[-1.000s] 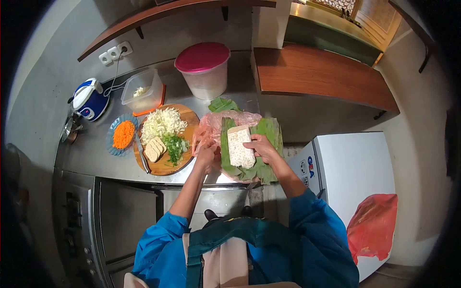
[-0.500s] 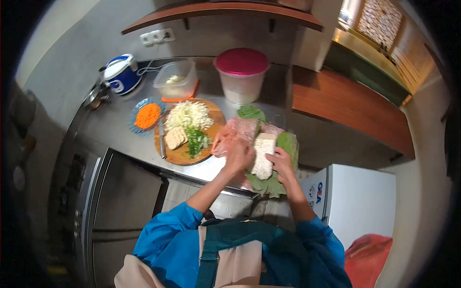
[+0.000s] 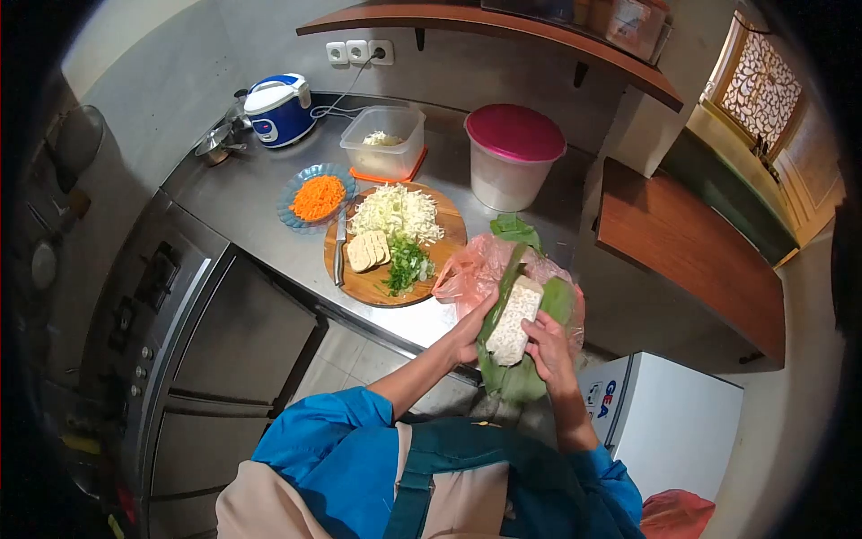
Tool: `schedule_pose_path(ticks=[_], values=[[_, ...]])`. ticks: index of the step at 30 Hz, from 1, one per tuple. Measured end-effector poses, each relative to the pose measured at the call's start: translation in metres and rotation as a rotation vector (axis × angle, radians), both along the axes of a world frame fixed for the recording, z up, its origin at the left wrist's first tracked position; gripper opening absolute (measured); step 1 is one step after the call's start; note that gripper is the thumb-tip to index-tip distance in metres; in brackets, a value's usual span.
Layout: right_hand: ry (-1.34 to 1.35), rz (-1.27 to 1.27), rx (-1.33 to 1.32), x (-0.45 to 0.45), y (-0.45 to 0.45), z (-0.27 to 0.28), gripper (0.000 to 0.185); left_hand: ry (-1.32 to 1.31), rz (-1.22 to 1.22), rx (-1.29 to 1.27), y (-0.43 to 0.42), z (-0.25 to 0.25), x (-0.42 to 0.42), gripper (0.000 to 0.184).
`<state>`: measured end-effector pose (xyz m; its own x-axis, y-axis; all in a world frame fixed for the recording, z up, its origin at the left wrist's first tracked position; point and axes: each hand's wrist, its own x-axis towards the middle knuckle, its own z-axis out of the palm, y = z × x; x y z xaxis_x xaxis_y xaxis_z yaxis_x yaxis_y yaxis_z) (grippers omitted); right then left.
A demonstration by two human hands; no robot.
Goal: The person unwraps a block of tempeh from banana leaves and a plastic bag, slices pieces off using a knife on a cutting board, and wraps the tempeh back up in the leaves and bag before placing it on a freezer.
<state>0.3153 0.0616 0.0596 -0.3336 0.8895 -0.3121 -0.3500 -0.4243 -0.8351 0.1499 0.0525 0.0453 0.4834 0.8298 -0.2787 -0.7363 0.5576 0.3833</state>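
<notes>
A white block of tempeh [image 3: 515, 323] lies on an unfolded banana leaf [image 3: 514, 382] at the counter's front edge. My left hand [image 3: 470, 331] is closed on the leaf's left side, which stands up along the block. My right hand [image 3: 548, 345] grips the tempeh's right side, thumb on its face; its other fingers are partly hidden. Behind the leaf spreads a crumpled pink plastic bag [image 3: 462, 268]. To the left, a round wooden board [image 3: 359, 286] bears shredded cabbage [image 3: 395, 212], chopped green onion [image 3: 409, 267], pale slices [image 3: 367, 251] and a knife [image 3: 339, 247].
Grated carrot [image 3: 318, 198] fills a blue glass plate [image 3: 287, 214]. Behind stand a rice cooker [image 3: 277, 112], a clear plastic tub [image 3: 409, 144] and a pink-lidded bucket [image 3: 507, 180]. A stove [image 3: 144, 278] is at left, a white fridge [image 3: 678, 422] at lower right.
My left hand has gone from the bag beside the block to the leaf, whose left side is now raised. The tempeh is tilted further. The camera view has shifted, moving the scene rightward.
</notes>
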Motion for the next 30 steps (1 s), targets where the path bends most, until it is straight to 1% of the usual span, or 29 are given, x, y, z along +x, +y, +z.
schedule_pose_path(ticks=[1, 4, 5, 6, 7, 8, 9, 10, 12, 13, 16, 17, 19, 21, 24, 26, 30], values=[[-0.079, -0.017, -0.007, -0.004, -0.002, 0.001, 0.033, 0.002, 0.011, -0.008, -0.001, 0.004, -0.002, 0.054], [-0.262, 0.048, 0.198, -0.006, 0.000, 0.003, 0.031, -0.061, 0.087, -0.012, -0.006, -0.003, 0.000, 0.055], [-0.437, 0.063, 0.386, -0.003, 0.001, 0.007, 0.031, -0.108, 0.099, 0.001, -0.007, -0.004, 0.003, 0.056], [-0.583, 0.009, 0.513, -0.001, -0.004, 0.027, 0.032, -0.133, 0.099, 0.008, -0.009, 0.003, 0.002, 0.057], [-0.736, -0.049, 0.636, 0.001, -0.013, 0.057, 0.033, -0.153, 0.120, 0.005, -0.007, -0.003, 0.001, 0.058], [-0.892, -0.108, 0.756, 0.007, -0.018, 0.073, 0.035, -0.172, 0.140, 0.003, -0.003, -0.009, 0.000, 0.058], [-0.945, -0.179, 0.894, 0.023, -0.014, 0.070, 0.037, -0.211, 0.140, 0.015, -0.005, 0.003, -0.002, 0.058], [-0.951, -0.273, 0.889, 0.031, -0.014, 0.075, 0.037, -0.255, 0.120, 0.021, -0.004, 0.015, -0.003, 0.058], [-0.949, -0.451, 0.884, 0.044, -0.015, 0.086, 0.037, -0.250, 0.160, 0.030, -0.005, 0.016, -0.006, 0.057], [-0.856, -0.444, 0.737, 0.053, -0.013, 0.072, 0.038, -0.256, 0.179, 0.042, -0.006, 0.021, -0.006, 0.057], [-0.214, -0.271, 0.043, 0.054, -0.019, 0.065, 0.039, -0.254, 0.187, 0.052, -0.005, 0.018, -0.004, 0.056], [-0.055, -0.106, 0.035, 0.068, -0.009, 0.027, 0.041, -0.268, 0.190, 0.054, -0.006, 0.019, -0.001, 0.056], [0.150, -0.262, 0.158, 0.051, -0.010, 0.013, 0.038, -0.242, 0.188, 0.051, -0.007, 0.018, 0.001, 0.057], [0.259, -0.283, 0.060, 0.048, -0.013, 0.015, 0.033, -0.197, 0.191, 0.051, -0.007, 0.018, 0.003, 0.058], [0.152, -0.159, 0.052, 0.066, -0.017, 0.034, 0.031, -0.095, 0.204, 0.071, -0.008, 0.017, 0.005, 0.060], [0.092, -0.189, 0.131, 0.062, -0.020, 0.049, 0.027, -0.019, 0.213, 0.103, -0.010, 0.018, 0.006, 0.062], [-0.098, -0.228, 0.300, 0.043, -0.031, 0.063, 0.024, 0.023, 0.196, 0.158, -0.009, 0.014, 0.016, 0.072]])
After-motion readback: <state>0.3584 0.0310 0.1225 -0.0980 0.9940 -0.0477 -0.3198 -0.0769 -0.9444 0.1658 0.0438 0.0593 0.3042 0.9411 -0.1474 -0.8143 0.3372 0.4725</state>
